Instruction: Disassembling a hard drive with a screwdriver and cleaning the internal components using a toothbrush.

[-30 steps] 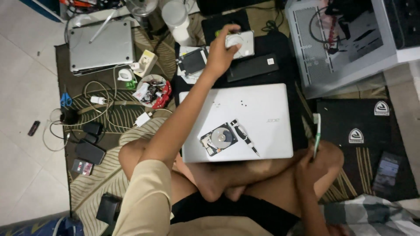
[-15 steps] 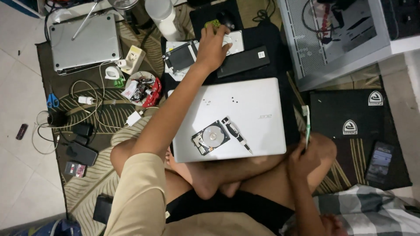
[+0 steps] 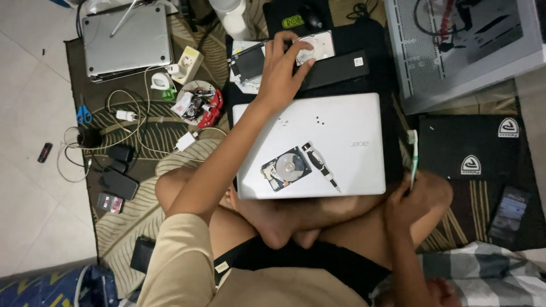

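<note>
The left hand (image 3: pixel 281 71), at top centre, grips a silver hard drive (image 3: pixel 316 46) beside a black battery (image 3: pixel 335 69). The right hand (image 3: pixel 410 202), at lower right, holds a toothbrush (image 3: pixel 414 156) upright beside the silver laptop (image 3: pixel 341 122).

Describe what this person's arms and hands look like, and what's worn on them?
Both hands are bare: the left hand and right hand have no gloves, rings or watch that I can see. A short beige sleeve covers the left upper arm; both forearms are uncovered.
</note>
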